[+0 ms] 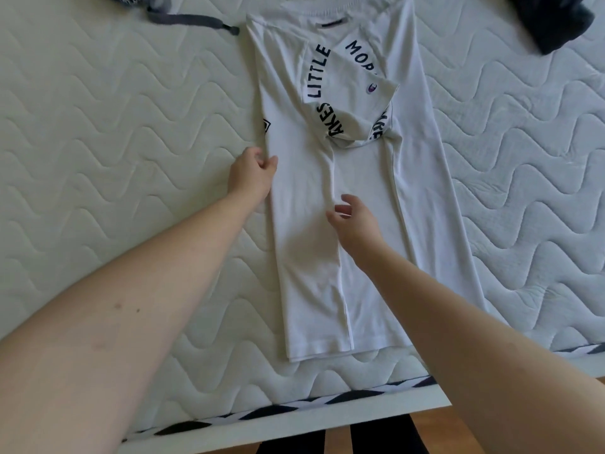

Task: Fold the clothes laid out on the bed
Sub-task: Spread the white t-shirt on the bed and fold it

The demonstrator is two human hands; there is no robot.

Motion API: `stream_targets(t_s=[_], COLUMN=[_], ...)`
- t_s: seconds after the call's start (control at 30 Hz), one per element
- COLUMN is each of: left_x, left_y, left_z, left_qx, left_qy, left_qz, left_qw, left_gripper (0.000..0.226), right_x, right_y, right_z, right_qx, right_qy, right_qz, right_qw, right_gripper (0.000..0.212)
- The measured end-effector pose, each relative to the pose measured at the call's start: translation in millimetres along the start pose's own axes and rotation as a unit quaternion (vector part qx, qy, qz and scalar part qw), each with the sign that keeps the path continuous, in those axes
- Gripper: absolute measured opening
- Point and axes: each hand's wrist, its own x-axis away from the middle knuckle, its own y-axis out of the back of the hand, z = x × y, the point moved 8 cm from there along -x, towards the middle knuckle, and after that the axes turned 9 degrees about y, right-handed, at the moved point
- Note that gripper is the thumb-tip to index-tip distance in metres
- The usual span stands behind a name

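A white T-shirt [422,178] with black lettering lies lengthwise on the quilted mattress [114,142], both sides folded inward and the sleeves lying on top near the collar. My left hand [252,173] rests at the shirt's left folded edge, fingers curled against the fabric. My right hand [355,221] hovers over the middle of the shirt, by the seam where the folded sides meet, fingers spread and holding nothing.
A grey garment with a drawstring [193,21] lies at the top left. A dark garment [553,21] sits at the top right corner. The mattress's near edge with black-and-white trim [294,404] runs along the bottom, wooden floor beyond.
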Motion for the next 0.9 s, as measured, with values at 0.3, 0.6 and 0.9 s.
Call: stream_targets(t_s=[0.3, 0.6, 0.9], left_x=[-90.0, -108.7, -125.2], left_y=[5.9, 4.0, 4.0], left_z=[-53.4, -60.2, -30.0], left_qx=[-0.08, -0.096, 0.099], left_qy=[0.006, 0.03, 0.09], left_qz=[-0.012, 0.003, 0.059], left_qw=[0.997, 0.995, 0.989], left_gripper=[0.048, 0.04, 0.024], right_x=[-44.5, -88.6, -121.5], right_y=[-1.0, -9.3, -8.3], right_z=[12.7, 29.9, 40.8], right_qx=[0.022, -0.012, -0.062], right_qy=[0.017, -0.001, 0.005], right_qz=[-0.043, -0.078, -0.107], right_qw=[0.999, 0.997, 0.992], right_gripper=[0.047, 0.044, 0.034])
